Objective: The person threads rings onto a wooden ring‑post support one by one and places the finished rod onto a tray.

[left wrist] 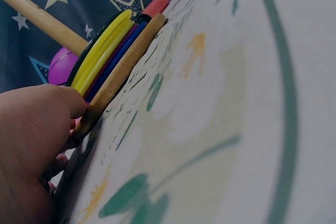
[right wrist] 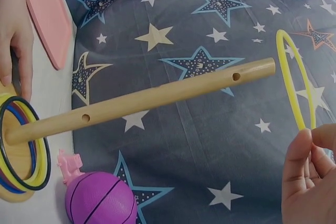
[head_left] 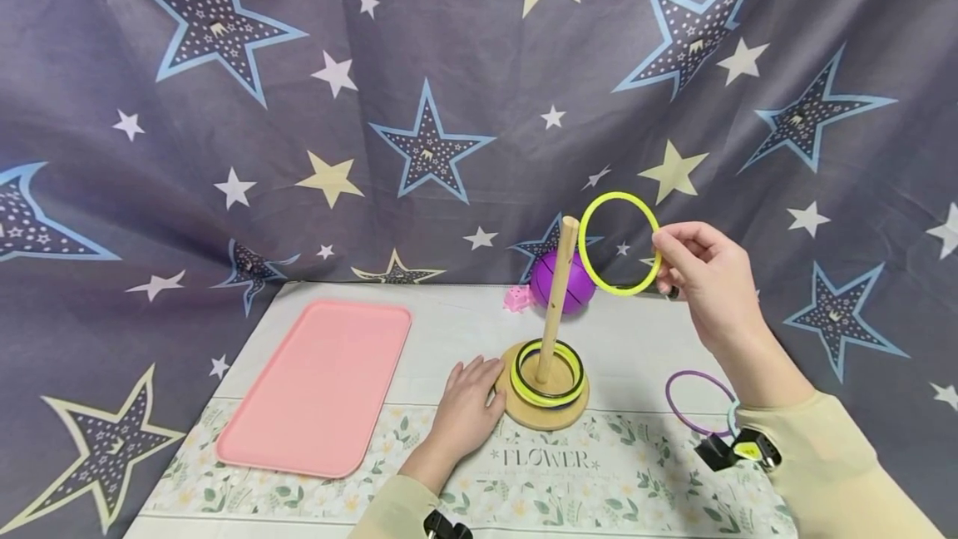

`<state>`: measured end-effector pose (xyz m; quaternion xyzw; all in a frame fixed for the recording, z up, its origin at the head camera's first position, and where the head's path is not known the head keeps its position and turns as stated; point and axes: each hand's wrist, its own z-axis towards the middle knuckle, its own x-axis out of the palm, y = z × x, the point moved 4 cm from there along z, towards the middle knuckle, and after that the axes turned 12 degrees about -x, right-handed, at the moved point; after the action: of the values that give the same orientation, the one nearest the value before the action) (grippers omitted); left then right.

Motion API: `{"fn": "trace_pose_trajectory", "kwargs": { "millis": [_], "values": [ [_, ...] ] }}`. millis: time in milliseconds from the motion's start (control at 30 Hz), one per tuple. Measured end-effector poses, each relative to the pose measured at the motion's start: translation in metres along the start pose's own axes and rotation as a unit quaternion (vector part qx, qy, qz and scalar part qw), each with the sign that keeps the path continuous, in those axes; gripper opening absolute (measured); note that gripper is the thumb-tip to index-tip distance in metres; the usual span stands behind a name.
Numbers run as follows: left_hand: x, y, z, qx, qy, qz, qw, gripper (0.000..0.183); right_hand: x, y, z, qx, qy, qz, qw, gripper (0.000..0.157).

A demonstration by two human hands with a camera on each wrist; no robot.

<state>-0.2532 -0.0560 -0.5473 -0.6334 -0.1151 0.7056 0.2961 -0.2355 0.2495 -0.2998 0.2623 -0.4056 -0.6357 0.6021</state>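
A bright yellow ring [head_left: 618, 291] is raised beside the upper end of a wooden post [head_left: 557, 306], apart from the post's tip in the right wrist view. My right hand [head_left: 711, 285] pinches its edge between thumb and fingers. The post rises from a round wooden base [head_left: 540, 418], where a black ring [head_left: 580, 368], yellow rings [left wrist: 107, 51] and a blue ring [left wrist: 119, 56] lie stacked around it. My left hand [head_left: 467, 410] touches the left rim of the base, its fingers mostly straight and its thumb by the front.
A pink tray [head_left: 318, 389] lies left on the table. A purple ball [head_left: 576, 281] and a small pink toy [head_left: 518, 299] sit behind the post. A purple ring [head_left: 668, 399] lies on the right, partly covered by my right wrist. A star-patterned cloth [head_left: 449, 48] hangs at the back.
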Motion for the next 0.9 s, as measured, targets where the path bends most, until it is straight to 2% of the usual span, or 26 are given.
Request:
{"fn": "trace_pose_trajectory", "kwargs": {
  "millis": [733,900],
  "values": [
    [0.001,0.000,0.000,0.001,-0.005,0.007,1.0000,0.050,0.030,-0.010,0.002,-0.002,0.009,-0.007,1.000,0.004],
    [0.001,0.000,-0.001,0.002,-0.005,0.005,1.0000,0.050,0.034,-0.014,0.001,-0.002,0.008,-0.012,1.000,0.008]
  ]
}}
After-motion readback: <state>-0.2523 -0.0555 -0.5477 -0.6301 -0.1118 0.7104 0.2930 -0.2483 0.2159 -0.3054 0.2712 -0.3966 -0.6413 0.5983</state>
